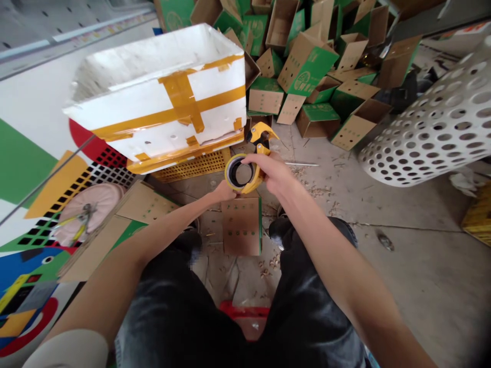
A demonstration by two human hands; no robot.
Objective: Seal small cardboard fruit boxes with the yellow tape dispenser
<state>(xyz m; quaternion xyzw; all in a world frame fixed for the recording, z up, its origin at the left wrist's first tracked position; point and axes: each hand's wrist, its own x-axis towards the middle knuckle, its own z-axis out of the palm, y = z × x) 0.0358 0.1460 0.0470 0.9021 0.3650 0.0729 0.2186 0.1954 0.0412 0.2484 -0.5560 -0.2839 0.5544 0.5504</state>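
Observation:
A yellow tape dispenser with a roll of tape on a black core is gripped in my right hand, above the floor between my legs. My left hand is just at the lower left of the roll. Its fingers are mostly hidden behind the roll, so I cannot tell what they touch. Directly below both hands, a small brown cardboard box with a green edge stands on the floor between my feet.
A white foam box bound with brown tape rests on a yellow crate. Cardboard boxes are heaped behind. A white perforated basket leans in at right. Flattened cardboard and a pink round lid-like thing are at left.

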